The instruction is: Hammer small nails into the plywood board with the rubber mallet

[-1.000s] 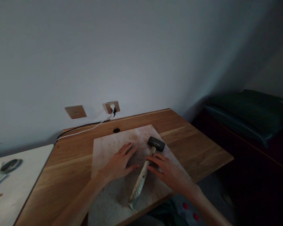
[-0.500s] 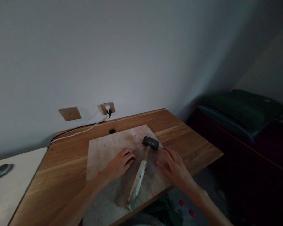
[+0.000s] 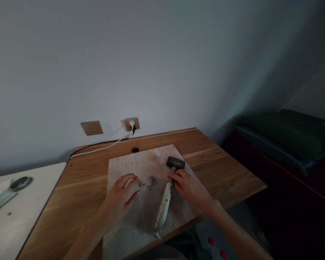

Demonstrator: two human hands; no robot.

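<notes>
A mallet [image 3: 164, 204] with a dark head and a worn, white-covered handle lies slantwise on a pale wooden board [image 3: 135, 220]. The fingers of my right hand [image 3: 189, 187] close round its neck, just below the head. My left hand [image 3: 121, 193] is over the left part of the board, fingers curved and apart. Beside its fingertips is a small loose group of metal pieces [image 3: 153, 181], which look like nails or screws. Several tiny upright points or holes form a row [image 3: 131, 163] near the board's far edge, too small to make out.
The board rests on a brown wooden desk [image 3: 227, 173] with a round cable hole [image 3: 135, 150]. White and black cables run to a wall socket [image 3: 131, 124]. To the left, a white surface [image 3: 24, 224] carries a roll of tape [image 3: 21, 183]. A dark cushion [image 3: 284, 137] is at the right.
My left hand has drawn back to the left and opened, uncovering the small metal pieces. My right hand has moved left from the board's edge onto the mallet's neck. The view has shifted slightly.
</notes>
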